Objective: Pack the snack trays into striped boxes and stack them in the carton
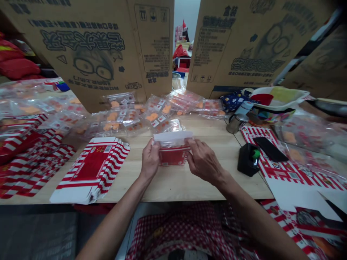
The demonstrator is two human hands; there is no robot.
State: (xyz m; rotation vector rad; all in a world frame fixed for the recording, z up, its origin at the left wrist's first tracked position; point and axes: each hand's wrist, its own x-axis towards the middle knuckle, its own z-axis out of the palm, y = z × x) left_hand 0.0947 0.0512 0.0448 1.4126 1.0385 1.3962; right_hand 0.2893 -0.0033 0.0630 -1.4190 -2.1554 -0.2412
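Room: dim; through the gap between the cartons I can see a pale wall and a red bundle [180,51].
Table [168,186]: pale wood grain, its near edge running just before the person's checked clothing [173,225], a dark seam cutting across toward the right end.
Cartons: a left brown carton [103,50] and a right brown carton [244,43] stand like a wall along the far edge, printed with goggled faces.
Striped cardboard: a stack of flat boxes [92,166] reaches the near edge, left of centre; another striped pile [35,162] fills the near left corner.
Clear packets [157,112]: heaped toward the far edge, orange pieces inside.
White basin [292,97]: by the far right corner.
Small red box [173,157]: mid-table, nearer the front edge, white flap up, clear plastic at its mouth.
Hands: left hand [150,159] clamped on the box's left side, right hand [202,159] gripping its right upper corner.
Tape dispenser [248,159]: black, beside the seam.
Jar [236,123]: glass, beyond the dispenser.
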